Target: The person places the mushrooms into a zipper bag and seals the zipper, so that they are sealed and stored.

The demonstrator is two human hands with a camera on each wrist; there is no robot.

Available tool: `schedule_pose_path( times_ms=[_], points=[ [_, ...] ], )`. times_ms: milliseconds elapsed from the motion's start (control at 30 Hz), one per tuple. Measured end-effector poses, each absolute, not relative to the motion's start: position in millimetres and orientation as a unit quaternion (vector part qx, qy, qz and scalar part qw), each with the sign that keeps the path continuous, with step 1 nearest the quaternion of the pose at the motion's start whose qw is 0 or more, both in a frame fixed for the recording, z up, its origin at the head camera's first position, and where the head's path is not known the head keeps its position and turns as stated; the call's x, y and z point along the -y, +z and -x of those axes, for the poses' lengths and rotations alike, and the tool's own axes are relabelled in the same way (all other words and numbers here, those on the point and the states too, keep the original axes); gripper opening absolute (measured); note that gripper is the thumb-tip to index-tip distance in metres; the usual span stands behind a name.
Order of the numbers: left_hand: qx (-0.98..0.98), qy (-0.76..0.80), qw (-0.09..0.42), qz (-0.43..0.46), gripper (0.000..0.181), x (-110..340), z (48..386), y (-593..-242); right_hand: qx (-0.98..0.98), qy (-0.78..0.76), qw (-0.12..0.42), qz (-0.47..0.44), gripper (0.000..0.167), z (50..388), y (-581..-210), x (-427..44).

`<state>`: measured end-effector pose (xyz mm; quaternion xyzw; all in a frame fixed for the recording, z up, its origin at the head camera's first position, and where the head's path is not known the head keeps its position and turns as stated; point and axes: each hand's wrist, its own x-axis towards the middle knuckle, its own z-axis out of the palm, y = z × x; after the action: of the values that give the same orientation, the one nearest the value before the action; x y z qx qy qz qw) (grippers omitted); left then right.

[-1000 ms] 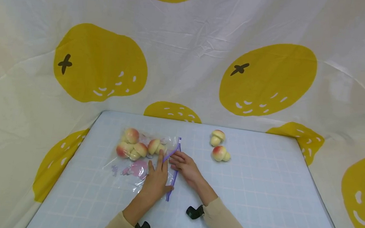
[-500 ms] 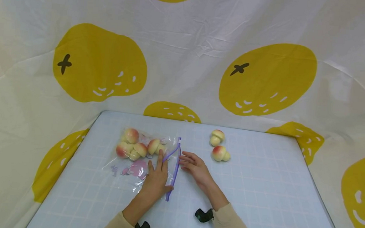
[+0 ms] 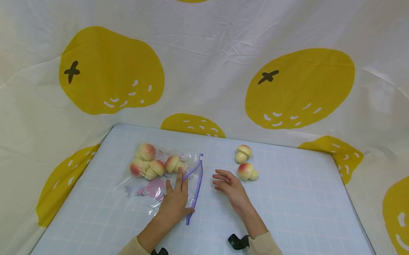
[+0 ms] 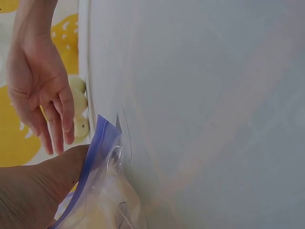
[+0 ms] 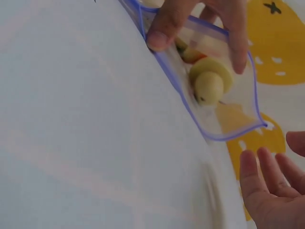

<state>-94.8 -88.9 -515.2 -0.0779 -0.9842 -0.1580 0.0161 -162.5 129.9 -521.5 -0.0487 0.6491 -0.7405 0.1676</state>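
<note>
A clear zip bag (image 3: pixel 137 200) with a purple zip edge lies on the table, holding several toy mushrooms (image 3: pixel 157 166) with red-and-cream caps. My left hand (image 3: pixel 174 205) rests on the bag with fingers spread and fairly straight; its thumb (image 5: pixel 159 40) presses the lower purple lip. The bag's mouth gapes in the right wrist view, where a mushroom (image 5: pixel 209 86) shows inside. My right hand (image 3: pixel 231 189) is off the bag, to the right of its mouth, fingers loosely extended and holding nothing. Two loose toy mushrooms (image 3: pixel 246 171) lie just beyond it.
The table (image 3: pixel 291 214) has a pale blue checked cover. Behind and beside it hangs a white cloth (image 3: pixel 208 79) with large yellow fruit prints. Dark wrist-worn devices (image 3: pixel 238 242) sit at both sleeves.
My right hand has drawn away from the bag's mouth, moving right. The left hand, the bag and the loose mushrooms stay where they were.
</note>
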Motion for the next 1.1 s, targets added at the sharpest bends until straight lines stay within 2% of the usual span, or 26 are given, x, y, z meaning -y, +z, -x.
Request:
schedule_pose_path(
  times_ms=[567,900,1100],
  points=[
    [0.985,-0.146,0.036,0.091,0.115,90,94,-515,-0.663,-0.736,0.131,0.040,0.046,160,-517,-162],
    [0.984,-0.155,0.023,0.087,0.113,91,95,-516,-0.678,-0.728,0.085,0.048,0.043,156,-503,-189],
    [0.983,-0.162,0.013,0.083,0.112,91,96,-516,-0.706,-0.707,0.028,0.030,0.043,158,-495,-204]
  ],
)
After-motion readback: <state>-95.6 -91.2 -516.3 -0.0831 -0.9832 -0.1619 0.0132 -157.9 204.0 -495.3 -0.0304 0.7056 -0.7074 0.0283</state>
